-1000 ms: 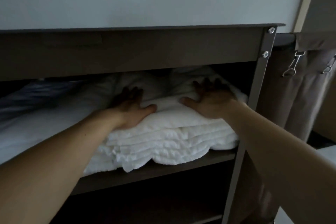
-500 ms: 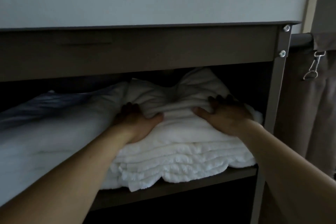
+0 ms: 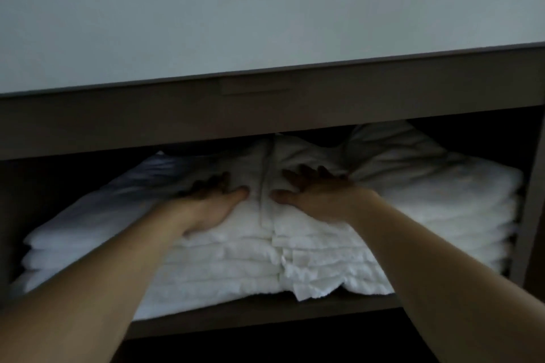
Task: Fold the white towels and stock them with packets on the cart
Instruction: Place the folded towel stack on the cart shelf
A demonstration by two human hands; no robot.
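Stacks of folded white towels fill a dark cart shelf [image 3: 265,312]. The middle stack [image 3: 250,262] lies under both my hands. My left hand [image 3: 212,203] rests flat on its top left, fingers spread and reaching into the shadow. Flat on the top right lies my right hand [image 3: 315,191], thumb pointing toward the left thumb. A seam or fold [image 3: 267,186] runs between the two thumbs. Another towel stack [image 3: 448,215] sits to the right, and more white linen [image 3: 88,230] to the left. No packets are visible.
The cart's dark top panel [image 3: 265,109] hangs low over the towels, leaving a narrow gap. A vertical cart post [image 3: 530,215] closes the right side. A pale wall [image 3: 265,9] fills the upper view. Below the shelf it is dark.
The view has shifted left and closer, so the right post sits near the frame edge. Both hands have come closer together on the top towel, with fingers now laid flatter.
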